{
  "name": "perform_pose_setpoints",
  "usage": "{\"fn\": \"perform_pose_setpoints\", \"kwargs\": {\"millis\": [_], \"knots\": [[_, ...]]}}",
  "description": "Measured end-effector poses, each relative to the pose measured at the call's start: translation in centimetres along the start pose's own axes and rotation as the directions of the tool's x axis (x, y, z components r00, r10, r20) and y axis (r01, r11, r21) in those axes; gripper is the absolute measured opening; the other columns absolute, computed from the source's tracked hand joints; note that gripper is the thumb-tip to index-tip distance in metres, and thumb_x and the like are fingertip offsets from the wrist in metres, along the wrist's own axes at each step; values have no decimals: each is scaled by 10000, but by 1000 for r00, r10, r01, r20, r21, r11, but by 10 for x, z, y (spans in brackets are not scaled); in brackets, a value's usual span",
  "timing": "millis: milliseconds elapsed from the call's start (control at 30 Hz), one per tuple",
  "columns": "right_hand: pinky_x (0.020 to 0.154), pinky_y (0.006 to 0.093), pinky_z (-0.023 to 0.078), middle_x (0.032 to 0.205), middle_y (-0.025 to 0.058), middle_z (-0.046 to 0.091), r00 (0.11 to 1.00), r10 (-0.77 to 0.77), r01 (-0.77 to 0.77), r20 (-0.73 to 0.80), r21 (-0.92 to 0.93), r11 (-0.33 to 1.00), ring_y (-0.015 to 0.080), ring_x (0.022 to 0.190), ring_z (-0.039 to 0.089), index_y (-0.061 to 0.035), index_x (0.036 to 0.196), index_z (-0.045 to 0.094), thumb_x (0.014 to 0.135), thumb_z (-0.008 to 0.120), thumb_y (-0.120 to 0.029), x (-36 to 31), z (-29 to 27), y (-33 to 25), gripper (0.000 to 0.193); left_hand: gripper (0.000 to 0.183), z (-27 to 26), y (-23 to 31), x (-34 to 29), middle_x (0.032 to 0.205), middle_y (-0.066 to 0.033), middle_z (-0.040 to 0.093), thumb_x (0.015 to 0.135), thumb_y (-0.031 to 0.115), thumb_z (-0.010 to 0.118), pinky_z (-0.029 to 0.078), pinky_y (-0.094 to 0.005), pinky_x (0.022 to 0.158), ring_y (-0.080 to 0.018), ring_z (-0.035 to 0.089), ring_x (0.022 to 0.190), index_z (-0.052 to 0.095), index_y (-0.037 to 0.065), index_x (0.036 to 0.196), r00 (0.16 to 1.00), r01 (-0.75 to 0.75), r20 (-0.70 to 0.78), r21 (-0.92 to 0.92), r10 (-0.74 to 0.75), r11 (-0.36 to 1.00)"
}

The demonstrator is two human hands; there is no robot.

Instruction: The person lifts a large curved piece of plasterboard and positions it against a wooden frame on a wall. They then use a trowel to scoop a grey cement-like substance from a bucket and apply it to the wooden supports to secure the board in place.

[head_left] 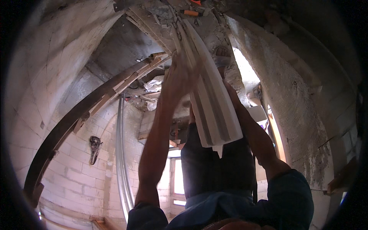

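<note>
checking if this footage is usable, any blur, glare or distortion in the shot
Head view: left hand smeared, likely by motion; head view: bright gap at right and window below washed out by glare; head view: dark beam looks bowed, probably fisheye distortion at least in part, and the corners fall to black.

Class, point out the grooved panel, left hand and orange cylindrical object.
Grooved panel (210,92): head view, mid-length on its face.
Left hand (181,78): head view, its blurred middle.
Orange cylindrical object (190,13): head view, middle of its side.
</note>
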State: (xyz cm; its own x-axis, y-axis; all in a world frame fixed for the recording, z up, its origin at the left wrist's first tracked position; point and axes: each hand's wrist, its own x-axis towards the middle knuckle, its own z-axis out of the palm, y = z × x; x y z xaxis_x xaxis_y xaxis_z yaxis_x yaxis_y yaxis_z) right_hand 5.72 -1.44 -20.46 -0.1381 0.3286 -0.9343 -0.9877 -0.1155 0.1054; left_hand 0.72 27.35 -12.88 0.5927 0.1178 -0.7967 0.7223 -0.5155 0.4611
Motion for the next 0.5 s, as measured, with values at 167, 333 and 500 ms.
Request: {"fn": "perform_pose_setpoints", "kwargs": {"millis": [167,333,500], "knots": [[910,346,496,1241,136,587,999,-3,-8,-49,-209,978,224,1073,592,-18,1415,448,940,572,-542,-3,40,-19,719,891,7,-42,134,1490,-245,409,882,660,550,358,-496,1087,-367,398,1382,308,106,1536,932,318,268,-284,-244,905],[865,320,494,1132,134,620,923,-329,159,-198,-583,797,215,964,611,-30,1332,540,908,599,-551,87,-6,-6,675,886,-25,-44,105,1482,-186,440,855,634,578,385,-469,1055,-333,466,1305,347,96,1520,902,430,321,-627,-287,649],[882,328,488,1110,139,619,985,-171,168,5,-219,961,224,947,618,-51,1297,566,889,623,-509,-31,54,-42,616,760,-4,-40,48,1292,-160,580,886,529,614,487,-402,939,-291,580,1133,444,26,1429,820,522,397,-815,-413,252]]}}
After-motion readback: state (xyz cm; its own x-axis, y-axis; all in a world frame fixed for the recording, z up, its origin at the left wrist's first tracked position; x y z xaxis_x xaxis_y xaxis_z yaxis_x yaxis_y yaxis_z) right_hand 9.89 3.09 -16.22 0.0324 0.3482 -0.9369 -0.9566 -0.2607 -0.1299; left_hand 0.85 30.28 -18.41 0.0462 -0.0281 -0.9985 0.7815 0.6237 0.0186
